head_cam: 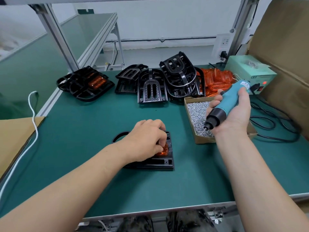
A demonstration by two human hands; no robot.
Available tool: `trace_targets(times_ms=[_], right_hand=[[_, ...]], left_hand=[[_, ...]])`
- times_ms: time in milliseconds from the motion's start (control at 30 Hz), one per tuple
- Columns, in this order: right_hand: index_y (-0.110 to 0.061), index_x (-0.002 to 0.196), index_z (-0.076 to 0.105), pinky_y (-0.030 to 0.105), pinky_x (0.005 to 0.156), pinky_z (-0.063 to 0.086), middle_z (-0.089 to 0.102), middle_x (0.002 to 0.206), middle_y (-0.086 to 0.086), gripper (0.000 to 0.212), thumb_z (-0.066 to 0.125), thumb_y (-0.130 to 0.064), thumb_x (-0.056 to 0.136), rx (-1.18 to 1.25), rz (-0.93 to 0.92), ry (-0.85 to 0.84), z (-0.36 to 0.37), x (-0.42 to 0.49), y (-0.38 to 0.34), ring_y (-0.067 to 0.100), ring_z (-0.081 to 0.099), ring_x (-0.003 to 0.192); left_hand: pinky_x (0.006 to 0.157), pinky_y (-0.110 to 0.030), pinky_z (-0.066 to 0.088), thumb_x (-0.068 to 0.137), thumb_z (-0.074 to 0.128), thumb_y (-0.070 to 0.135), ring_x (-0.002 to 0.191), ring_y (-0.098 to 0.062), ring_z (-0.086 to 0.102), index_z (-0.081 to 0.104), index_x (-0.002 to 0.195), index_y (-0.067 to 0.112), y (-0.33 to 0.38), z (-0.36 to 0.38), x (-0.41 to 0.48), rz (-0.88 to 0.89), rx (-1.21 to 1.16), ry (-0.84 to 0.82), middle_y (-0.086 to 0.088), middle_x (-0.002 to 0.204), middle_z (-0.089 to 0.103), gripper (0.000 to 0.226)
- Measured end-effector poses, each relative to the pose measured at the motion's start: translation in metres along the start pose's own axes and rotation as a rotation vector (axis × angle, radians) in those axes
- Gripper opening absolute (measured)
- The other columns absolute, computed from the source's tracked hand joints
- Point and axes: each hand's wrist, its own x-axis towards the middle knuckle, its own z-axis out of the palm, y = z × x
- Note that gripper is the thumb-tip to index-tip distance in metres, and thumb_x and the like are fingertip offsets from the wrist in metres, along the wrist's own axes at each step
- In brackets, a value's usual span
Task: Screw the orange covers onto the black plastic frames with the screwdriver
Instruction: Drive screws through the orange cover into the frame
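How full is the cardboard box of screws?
Fairly full: silver screws hide the whole bottom of the box, heaped nearly to its rim.

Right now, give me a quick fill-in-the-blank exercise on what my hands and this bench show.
The right hand grips the teal electric screwdriver, bit over the brown cardboard box of small silver ____.
The left hand pinches the orange translucent cover on a ____ plastic frame.
Spare orange covers are piled at the far ____ of the green bench.
Missing words: screws, black, right.
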Motion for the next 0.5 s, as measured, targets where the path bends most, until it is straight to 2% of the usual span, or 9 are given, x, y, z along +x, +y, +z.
trace_targets(times_ms=[167,333,500], right_hand=[[-0.011,0.105,0.059,0.017,0.059,0.040,0.056,0.075,-0.003,0.042,0.058,-0.053,0.096,0.037,-0.001,-0.049,0.002,0.003,-0.003,0.008,0.050,0.060],[-0.014,0.100,0.062,0.016,0.051,0.040,0.055,0.069,-0.005,0.038,0.060,-0.051,0.094,0.042,0.017,-0.089,-0.001,0.011,-0.009,0.007,0.049,0.054],[-0.015,0.087,0.058,0.017,0.055,0.038,0.055,0.069,-0.005,0.025,0.064,-0.039,0.093,0.025,-0.019,-0.089,0.004,0.018,-0.021,0.008,0.048,0.055]], left_hand=[[0.098,-0.037,0.039,0.087,0.070,0.029,0.109,-0.013,0.047,0.062,0.083,0.030,-0.002,-0.001,-0.007,-0.056,-0.098,-0.018,0.013,0.122,0.046,0.009],[0.100,-0.039,0.038,0.086,0.071,0.028,0.107,-0.009,0.044,0.061,0.092,0.035,0.000,0.003,-0.007,-0.081,-0.150,0.036,0.018,0.118,0.044,0.014],[0.101,-0.039,0.039,0.086,0.072,0.036,0.108,-0.010,0.046,0.062,0.104,0.032,-0.003,0.012,-0.008,-0.135,-0.144,0.099,0.016,0.118,0.047,0.020]])
